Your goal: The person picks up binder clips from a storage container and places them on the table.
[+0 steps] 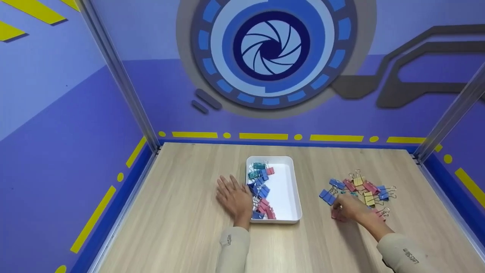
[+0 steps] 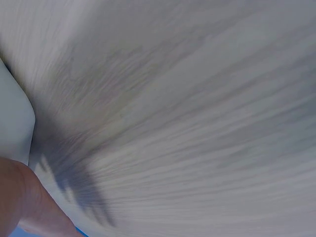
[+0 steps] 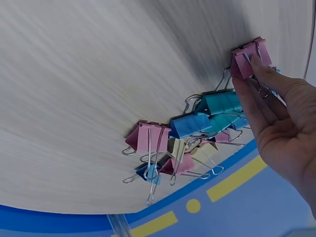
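My right hand [image 1: 350, 206] pinches a pink binder clip [image 3: 252, 57] between thumb and fingers at the near left side of a loose pile. In that pile lie blue [image 1: 327, 196], yellow [image 1: 369, 198], pink [image 3: 148, 137] and teal [image 3: 219, 102] binder clips, some partly hidden behind the hand. Beside the left wall of a white tray [image 1: 298, 197], my left hand [image 1: 235, 199] lies with its fingers straight and spread, holding nothing. Teal [image 1: 259, 166], blue [image 1: 264, 191] and red [image 1: 270, 212] clips sit along the left half of the tray.
The wooden table [image 1: 182, 212] carries the tray near its middle and the clip pile at the right. Printed wall panels [image 1: 163, 94] enclose the back and both sides, with metal posts [image 1: 130, 87] at the corners.
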`<state>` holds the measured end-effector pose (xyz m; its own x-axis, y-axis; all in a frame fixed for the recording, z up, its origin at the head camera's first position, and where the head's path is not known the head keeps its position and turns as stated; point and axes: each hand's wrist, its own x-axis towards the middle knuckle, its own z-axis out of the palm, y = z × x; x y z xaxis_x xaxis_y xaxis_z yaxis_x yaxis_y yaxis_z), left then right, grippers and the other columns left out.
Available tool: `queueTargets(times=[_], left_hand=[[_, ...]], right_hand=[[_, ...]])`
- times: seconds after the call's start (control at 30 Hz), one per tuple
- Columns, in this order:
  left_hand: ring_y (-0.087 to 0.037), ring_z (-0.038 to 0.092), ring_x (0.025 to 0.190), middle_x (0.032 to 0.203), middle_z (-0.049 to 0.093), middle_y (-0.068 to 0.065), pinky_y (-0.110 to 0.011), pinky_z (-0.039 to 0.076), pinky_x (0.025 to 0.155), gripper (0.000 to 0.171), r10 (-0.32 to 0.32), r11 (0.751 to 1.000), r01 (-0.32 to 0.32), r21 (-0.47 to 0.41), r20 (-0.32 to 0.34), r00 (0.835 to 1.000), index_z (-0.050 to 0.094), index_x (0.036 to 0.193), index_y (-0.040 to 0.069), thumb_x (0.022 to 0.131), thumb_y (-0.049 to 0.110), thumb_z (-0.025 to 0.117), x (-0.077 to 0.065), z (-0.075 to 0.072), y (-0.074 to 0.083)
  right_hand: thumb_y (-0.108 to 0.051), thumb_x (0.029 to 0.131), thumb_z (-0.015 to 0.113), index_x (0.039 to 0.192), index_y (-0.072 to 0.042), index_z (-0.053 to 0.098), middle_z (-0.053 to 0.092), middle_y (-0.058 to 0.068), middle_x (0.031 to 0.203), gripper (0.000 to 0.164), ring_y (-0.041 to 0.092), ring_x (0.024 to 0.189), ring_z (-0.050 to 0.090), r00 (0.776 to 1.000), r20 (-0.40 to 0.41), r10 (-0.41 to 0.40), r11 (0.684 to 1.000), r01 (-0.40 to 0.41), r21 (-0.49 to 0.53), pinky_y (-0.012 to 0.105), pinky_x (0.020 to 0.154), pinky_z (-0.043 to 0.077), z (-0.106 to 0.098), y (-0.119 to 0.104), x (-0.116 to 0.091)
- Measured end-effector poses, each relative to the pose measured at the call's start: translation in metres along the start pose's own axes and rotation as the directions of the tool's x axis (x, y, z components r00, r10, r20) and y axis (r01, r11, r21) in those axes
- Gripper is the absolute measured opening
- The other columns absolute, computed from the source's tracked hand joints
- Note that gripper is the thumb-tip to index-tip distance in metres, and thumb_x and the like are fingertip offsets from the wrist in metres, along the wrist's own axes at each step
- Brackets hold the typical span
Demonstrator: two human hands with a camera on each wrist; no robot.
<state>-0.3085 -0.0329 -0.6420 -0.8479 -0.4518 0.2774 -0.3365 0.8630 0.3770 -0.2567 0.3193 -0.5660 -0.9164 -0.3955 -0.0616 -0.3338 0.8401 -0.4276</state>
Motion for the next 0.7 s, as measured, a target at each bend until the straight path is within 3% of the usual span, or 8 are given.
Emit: queueTargets(times=[0.1,0.27,0.43,0.5,0.63,0.7], left_hand=[[-0.036,0.021,0.158,0.168,0.028,-0.017,-0.054,0.022,0.128,0.063,0.001,1.0,-0.001,0.003,-0.007,1.0,0.039,0.158,0.014,0.103,0.044,0.05,0.001,0.0,0.0],[-0.036,0.023,0.158,0.167,0.03,-0.017,-0.055,0.024,0.127,0.063,0.004,1.0,-0.004,0.008,-0.027,1.0,0.041,0.157,0.013,0.103,0.043,0.052,0.0,0.001,-0.001],[-0.037,0.024,0.157,0.167,0.031,-0.018,-0.056,0.025,0.126,0.063,0.008,1.0,-0.007,0.01,-0.042,0.999,0.042,0.156,0.012,0.102,0.043,0.053,0.001,0.001,-0.002],[-0.037,0.023,0.157,0.167,0.03,-0.018,-0.056,0.025,0.126,0.063,0.009,1.0,-0.009,0.008,-0.04,0.999,0.042,0.157,0.012,0.103,0.043,0.052,0.001,0.001,-0.002],[-0.038,0.024,0.157,0.168,0.028,-0.019,-0.057,0.025,0.126,0.063,0.017,1.0,-0.017,0.0,-0.037,0.999,0.041,0.157,0.011,0.103,0.042,0.051,-0.001,0.001,0.0],[-0.038,0.025,0.157,0.167,0.028,-0.019,-0.057,0.026,0.126,0.063,0.019,1.0,-0.019,0.003,-0.039,0.999,0.041,0.157,0.011,0.103,0.043,0.05,-0.003,0.002,0.001]], right_hand=[[0.014,0.077,0.075,0.092,0.005,0.079,0.078,0.018,0.091,0.018,0.03,0.082,0.074,1.0,-0.024,-0.007,0.999,0.006,-0.046,0.046,0.072,0.063,-0.001,-0.001,0.002],[0.012,0.077,0.076,0.088,0.003,0.078,0.077,0.016,0.087,0.013,0.024,0.075,0.069,0.999,-0.052,-0.002,0.989,-0.006,-0.149,0.046,0.068,0.062,-0.012,-0.01,0.011],[0.003,0.083,0.075,0.095,0.006,0.075,0.075,0.021,0.093,0.012,0.035,0.081,0.072,0.997,-0.065,0.043,0.975,-0.056,-0.214,0.05,0.072,0.061,-0.032,-0.031,0.034],[-0.001,0.086,0.074,0.097,0.006,0.074,0.075,0.021,0.093,0.012,0.036,0.083,0.072,0.997,-0.068,0.043,0.979,-0.056,-0.196,0.05,0.074,0.062,-0.035,-0.043,0.046],[0.0,0.089,0.072,0.099,0.007,0.075,0.076,0.023,0.098,0.013,0.04,0.091,0.074,0.991,-0.119,-0.056,0.99,0.04,-0.133,0.051,0.081,0.062,-0.026,-0.072,0.071],[0.003,0.087,0.072,0.101,0.01,0.074,0.076,0.025,0.1,0.016,0.042,0.094,0.074,0.98,-0.143,-0.138,0.988,0.126,-0.092,0.051,0.083,0.062,-0.015,-0.086,0.084]])
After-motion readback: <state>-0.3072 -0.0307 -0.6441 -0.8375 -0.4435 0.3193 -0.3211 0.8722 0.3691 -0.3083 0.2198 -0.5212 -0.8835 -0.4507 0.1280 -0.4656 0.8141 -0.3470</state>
